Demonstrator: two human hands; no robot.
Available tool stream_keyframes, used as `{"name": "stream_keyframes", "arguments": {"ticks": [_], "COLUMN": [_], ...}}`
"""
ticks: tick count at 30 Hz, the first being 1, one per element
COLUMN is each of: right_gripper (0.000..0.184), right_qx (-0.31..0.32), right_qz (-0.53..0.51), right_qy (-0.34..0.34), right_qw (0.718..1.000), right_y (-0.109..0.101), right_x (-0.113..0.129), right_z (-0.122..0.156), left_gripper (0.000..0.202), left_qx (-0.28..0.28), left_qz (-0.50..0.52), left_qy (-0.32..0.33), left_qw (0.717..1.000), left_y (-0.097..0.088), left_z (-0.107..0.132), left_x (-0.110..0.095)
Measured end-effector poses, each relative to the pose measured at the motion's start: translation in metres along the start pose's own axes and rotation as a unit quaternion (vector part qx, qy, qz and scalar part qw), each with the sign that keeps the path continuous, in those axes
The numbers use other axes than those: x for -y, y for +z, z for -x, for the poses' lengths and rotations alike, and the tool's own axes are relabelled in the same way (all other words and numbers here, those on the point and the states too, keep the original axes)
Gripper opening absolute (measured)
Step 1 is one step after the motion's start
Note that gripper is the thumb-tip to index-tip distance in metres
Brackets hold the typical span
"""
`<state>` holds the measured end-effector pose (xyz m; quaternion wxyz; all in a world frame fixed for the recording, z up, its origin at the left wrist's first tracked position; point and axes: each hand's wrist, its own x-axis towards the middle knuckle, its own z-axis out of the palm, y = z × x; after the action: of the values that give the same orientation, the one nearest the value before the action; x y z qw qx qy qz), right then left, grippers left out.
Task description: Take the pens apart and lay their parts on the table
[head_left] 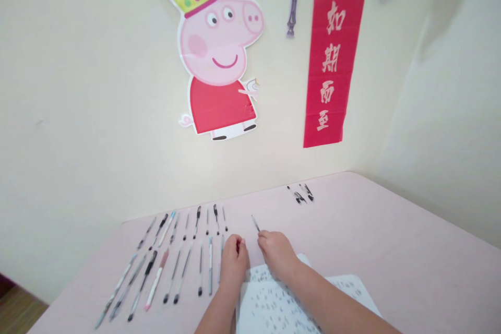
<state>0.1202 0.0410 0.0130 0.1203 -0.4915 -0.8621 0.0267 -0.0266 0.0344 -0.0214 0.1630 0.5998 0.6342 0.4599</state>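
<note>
My right hand [277, 251] is closed around the lower end of a slim pen [255, 223], whose other end points away toward the wall. My left hand [234, 260] rests just to its left, fingers curled; anything inside them is hidden. Beside the left hand, pens lie in two rows, among them a black-gripped pen [145, 277], a pink and white pen [157, 279] and a light blue and white pen [210, 265]. Under my forearms is an open notebook [270, 305] with handwriting on its pages.
Several small black pieces, perhaps pen caps [299, 197], lie near the table's back edge. The pink-covered table [415, 266] meets a wall bearing a cartoon pig cutout [223, 104] and a red banner [334, 62]. Wooden floor [19, 305] shows at lower left.
</note>
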Motion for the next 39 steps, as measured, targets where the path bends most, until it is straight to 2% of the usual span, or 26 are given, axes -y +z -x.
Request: {"name": "stream_keyframes", "arguments": {"ticks": [7,13,20,25,28,32,36,39], "right_gripper": [0.029,0.032,0.032,0.027,0.028,0.039,0.041,0.038], "right_qx": [-0.025,-0.046,-0.026,-0.065,-0.097,-0.123,-0.107,-0.095], "right_qz": [-0.013,-0.038,-0.087,-0.142,-0.220,-0.361,-0.442,-0.454], "right_qy": [0.045,0.079,0.121,0.115,0.099,0.074,0.047,0.029], "right_qw": [0.999,0.995,0.989,0.981,0.966,0.921,0.889,0.886], "right_y": [0.000,0.008,0.015,0.019,0.022,0.027,0.033,0.033], "right_x": [-0.004,-0.007,-0.014,-0.018,-0.018,-0.015,-0.013,-0.012], "right_z": [0.003,0.002,-0.002,-0.003,-0.005,-0.008,-0.008,-0.006], "left_gripper": [0.019,0.018,0.019,0.019,0.020,0.025,0.034,0.038], "left_qx": [0.011,0.018,0.021,0.013,0.010,0.035,0.052,0.039], "left_qz": [-0.032,-0.053,-0.018,0.009,0.032,0.088,0.131,0.131], "left_qy": [0.016,0.021,0.028,0.032,0.028,-0.004,-0.034,-0.038], "left_qw": [0.999,0.998,0.999,0.999,0.999,0.996,0.989,0.990], "left_y": [0.001,0.002,-0.002,-0.001,0.000,0.000,-0.002,-0.005], "left_z": [0.001,0.003,0.002,0.002,0.002,0.001,0.000,0.000], "left_x": [0.004,0.006,0.000,0.002,0.002,0.003,0.001,-0.002]}}
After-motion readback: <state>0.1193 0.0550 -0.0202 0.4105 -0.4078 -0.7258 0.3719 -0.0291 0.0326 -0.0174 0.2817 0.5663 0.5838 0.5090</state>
